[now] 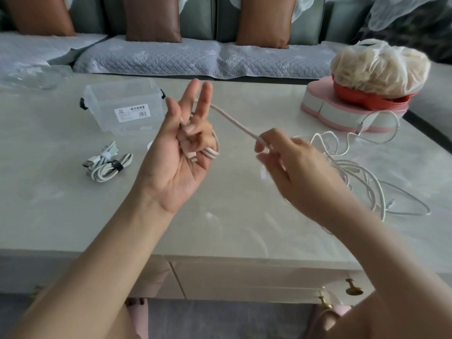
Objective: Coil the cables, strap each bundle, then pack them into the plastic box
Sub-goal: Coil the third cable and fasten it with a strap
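My left hand [181, 148] is raised palm-up above the table, with a pale pink cable [234, 121] looped around its fingers. The ring and little fingers curl over the coil and its plug end; the index and middle fingers point up. To the right, my right hand [288, 157] pinches the same cable and holds it taut. An open clear plastic box [123, 106] stands at the back left. Two strapped cable bundles [107, 162] lie in front of it. Several loose white cables [362, 172] lie tangled on the right.
A pink and white heart-shaped box [342, 111] stands at the back right, with a red tray and a bagged pale bundle [379, 67] on top. A sofa with brown cushions runs behind the table. Drawer knobs [352, 287] show below the table's front edge.
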`<state>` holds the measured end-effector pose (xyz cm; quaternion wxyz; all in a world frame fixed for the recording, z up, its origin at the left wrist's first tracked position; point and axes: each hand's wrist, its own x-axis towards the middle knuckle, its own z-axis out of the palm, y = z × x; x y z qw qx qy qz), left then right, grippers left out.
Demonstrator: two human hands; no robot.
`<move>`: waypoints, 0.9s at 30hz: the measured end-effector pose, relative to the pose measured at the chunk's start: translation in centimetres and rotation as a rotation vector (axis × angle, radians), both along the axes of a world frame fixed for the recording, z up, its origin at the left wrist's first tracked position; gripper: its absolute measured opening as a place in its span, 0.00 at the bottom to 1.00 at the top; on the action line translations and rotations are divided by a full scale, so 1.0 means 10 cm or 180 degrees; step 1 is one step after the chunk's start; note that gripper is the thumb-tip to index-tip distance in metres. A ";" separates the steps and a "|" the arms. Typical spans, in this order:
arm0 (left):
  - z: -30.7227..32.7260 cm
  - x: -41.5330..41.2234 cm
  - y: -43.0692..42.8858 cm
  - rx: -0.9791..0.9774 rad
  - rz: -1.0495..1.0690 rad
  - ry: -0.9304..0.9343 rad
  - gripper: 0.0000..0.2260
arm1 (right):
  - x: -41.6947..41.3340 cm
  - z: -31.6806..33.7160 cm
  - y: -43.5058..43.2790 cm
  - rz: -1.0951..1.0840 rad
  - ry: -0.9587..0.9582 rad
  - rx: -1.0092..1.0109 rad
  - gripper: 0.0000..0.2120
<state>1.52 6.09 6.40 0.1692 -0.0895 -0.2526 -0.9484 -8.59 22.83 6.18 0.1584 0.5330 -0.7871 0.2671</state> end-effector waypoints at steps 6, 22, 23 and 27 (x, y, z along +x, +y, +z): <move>0.03 -0.01 0.04 -0.0119 0.0244 -0.0234 0.19 | 0.17 -0.11 -0.03 0.0342 0.0063 0.0600 0.16; 0.04 -0.02 0.13 -0.1848 0.0437 -0.0717 0.19 | 0.13 -0.05 0.01 0.0594 0.0695 0.0289 0.11; 0.04 -0.03 0.14 -0.1871 0.0378 -0.0687 0.20 | 0.13 -0.04 0.02 0.0614 0.0769 0.0212 0.10; 0.01 -0.06 0.17 -0.1933 0.0326 -0.0608 0.19 | 0.16 -0.03 0.04 0.0726 0.0881 0.0092 0.21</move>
